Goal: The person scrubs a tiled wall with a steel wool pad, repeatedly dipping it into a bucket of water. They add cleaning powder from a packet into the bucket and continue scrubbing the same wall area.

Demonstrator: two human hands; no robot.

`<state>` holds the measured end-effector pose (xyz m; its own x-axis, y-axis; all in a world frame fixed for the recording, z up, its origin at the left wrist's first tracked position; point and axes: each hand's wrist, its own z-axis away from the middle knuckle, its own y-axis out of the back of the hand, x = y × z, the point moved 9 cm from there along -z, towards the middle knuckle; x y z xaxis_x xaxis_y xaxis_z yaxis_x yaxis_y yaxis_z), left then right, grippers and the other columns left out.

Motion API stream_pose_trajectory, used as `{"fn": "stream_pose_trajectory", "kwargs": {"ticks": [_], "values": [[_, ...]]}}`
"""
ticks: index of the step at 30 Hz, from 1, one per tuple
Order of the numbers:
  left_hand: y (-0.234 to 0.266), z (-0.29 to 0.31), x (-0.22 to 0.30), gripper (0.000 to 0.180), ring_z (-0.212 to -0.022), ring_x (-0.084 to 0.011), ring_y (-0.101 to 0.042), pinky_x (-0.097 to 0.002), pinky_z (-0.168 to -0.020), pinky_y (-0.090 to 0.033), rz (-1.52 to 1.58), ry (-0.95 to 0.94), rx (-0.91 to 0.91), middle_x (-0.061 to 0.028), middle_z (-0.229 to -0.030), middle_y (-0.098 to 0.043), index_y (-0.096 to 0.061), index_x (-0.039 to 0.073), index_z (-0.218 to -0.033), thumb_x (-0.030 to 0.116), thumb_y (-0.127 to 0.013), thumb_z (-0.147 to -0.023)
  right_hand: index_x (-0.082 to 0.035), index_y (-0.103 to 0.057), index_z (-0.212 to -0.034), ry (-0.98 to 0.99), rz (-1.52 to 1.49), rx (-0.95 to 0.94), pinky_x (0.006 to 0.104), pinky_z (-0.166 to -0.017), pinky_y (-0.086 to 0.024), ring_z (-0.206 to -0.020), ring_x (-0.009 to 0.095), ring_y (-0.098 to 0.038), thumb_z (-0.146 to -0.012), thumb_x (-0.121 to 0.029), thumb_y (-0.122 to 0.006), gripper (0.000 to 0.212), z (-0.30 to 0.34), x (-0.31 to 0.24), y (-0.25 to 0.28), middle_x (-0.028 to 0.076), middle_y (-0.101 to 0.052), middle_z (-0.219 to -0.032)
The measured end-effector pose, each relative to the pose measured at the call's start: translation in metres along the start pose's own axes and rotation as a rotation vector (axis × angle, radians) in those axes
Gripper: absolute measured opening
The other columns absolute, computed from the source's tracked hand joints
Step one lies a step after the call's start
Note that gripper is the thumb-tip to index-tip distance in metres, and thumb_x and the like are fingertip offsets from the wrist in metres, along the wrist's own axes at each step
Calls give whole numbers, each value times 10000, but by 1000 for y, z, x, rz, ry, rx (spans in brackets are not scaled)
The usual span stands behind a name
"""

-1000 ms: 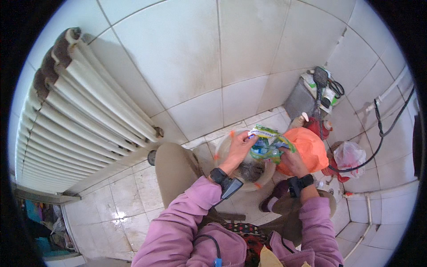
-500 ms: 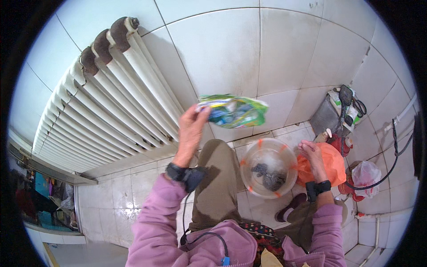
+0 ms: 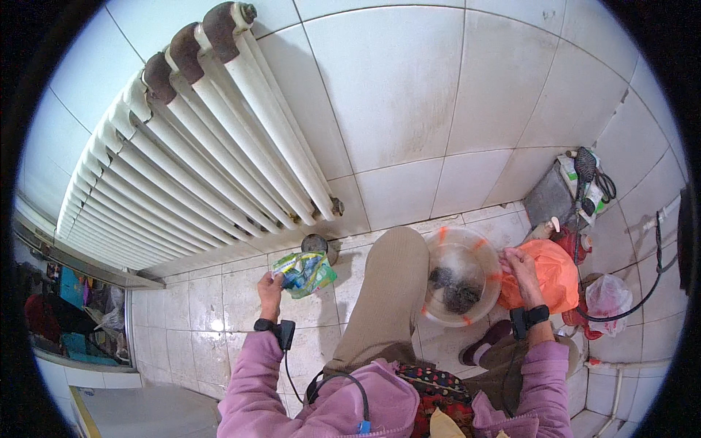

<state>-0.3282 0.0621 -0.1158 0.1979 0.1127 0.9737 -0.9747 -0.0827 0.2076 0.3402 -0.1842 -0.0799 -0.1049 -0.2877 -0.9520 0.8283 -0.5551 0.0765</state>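
1. The left hand (image 3: 269, 286) is out to the person's left, low over the floor tiles (image 3: 212, 306), fingers clenched on one end of a green and blue pouch (image 3: 305, 273). The pouch sticks out to the right of the hand, just below the radiator (image 3: 197, 160), and does not seem to touch the floor.

2. The pouch looks like thin printed film: light, soft and crinkly, probably slick. It appears slack rather than full, so it should sag and fold when held by 1 edge. A pinch on a sealed edge or corner, as the hand has it now, looks the surest hold; squeezing the middle would likely just crush it.

3. The right hand (image 3: 520, 264) rests on an orange bag (image 3: 546, 276), fingers curled into its upper left edge beside the basin (image 3: 458, 276). Whether it is gripping the film or only pressing on it cannot be told from here.

4. The orange bag looks like soft, thin plastic, bulging with something unseen. It should give under the fingers and shift shape when lifted, so gathering the top seems wiser than pulling on 1 side.

5. The basin is clear plastic with orange marks on its rim and a dark clump in the bottom. It sits on the floor between the person's legs, touching the orange bag. It looks stiff, light, and easiest to hold by the rim.
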Motion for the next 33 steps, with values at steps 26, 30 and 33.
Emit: {"fn": "stream_pose_trajectory", "kwargs": {"ticks": [26,30,33], "values": [[65,-91,-59,213,-878,-419,-616,-504,-745,-485,-1069,-137,79,-215,-899,-651,-629,37,-930,227,-620,-836,-5,-596,-1124,-73,84,-51,277,-753,-525,-857,136,-650,-950,-204,-589,264,2,38,-9,57,-675,-966],[61,-103,-68,217,-881,-416,-621,-500,-749,-490,-1122,-50,71,-204,-919,-661,-629,53,-966,229,-615,-838,-56,-620,-1059,-112,118,-42,253,-708,-524,-786,110,-645,-941,-224,-599,207,3,44,-11,36,-685,-912],[58,-116,-62,246,-876,-403,-633,-478,-741,-502,-1075,-58,166,-202,-926,-672,-625,73,-1038,225,-621,-845,-62,-621,-1053,-124,104,-48,259,-701,-528,-774,112,-645,-939,-229,-605,203,4,49,-13,35,-687,-904]]}}
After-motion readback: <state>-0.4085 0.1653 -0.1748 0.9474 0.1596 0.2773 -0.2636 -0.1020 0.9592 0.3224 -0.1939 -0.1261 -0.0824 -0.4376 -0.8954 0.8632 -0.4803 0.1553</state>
